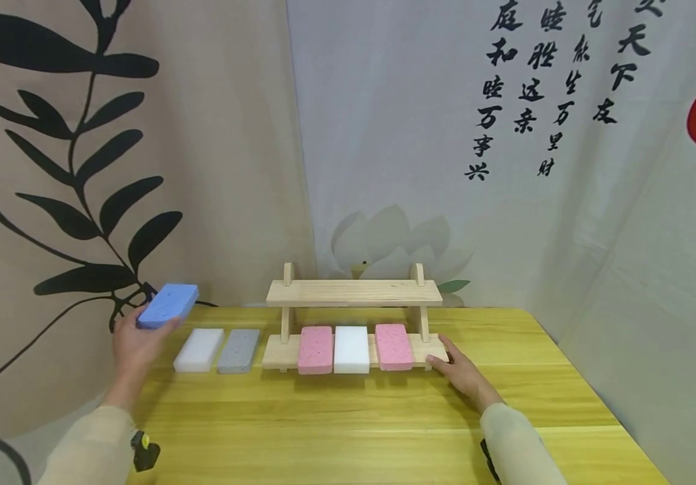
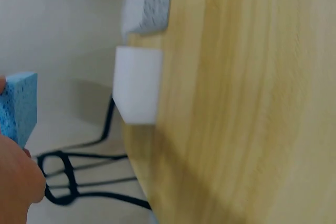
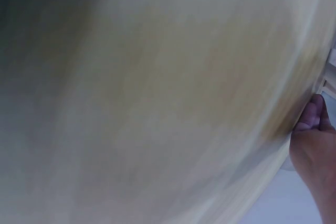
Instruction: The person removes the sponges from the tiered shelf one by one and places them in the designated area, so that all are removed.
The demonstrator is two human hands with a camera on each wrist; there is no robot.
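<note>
My left hand (image 1: 135,343) holds a blue sponge (image 1: 168,304) up in the air at the table's left side; its pitted edge shows in the left wrist view. Below it lie a white sponge block (image 1: 199,350) and a grey sponge (image 1: 238,351), side by side on the table. A two-tier wooden rack (image 1: 354,292) stands in the middle. Two pink sponges, one left (image 1: 315,350) and one right (image 1: 393,347), flank a white block (image 1: 352,349) on its lower tier. My right hand (image 1: 465,374) grips the right end of that lower tier, thumb at the front.
The yellow wood-grain table (image 1: 323,431) has a rounded far right corner. Behind it hang a beige cloth with dark leaves (image 1: 232,135) and a pale cloth with writing (image 1: 384,101). The rack's upper tier bears nothing.
</note>
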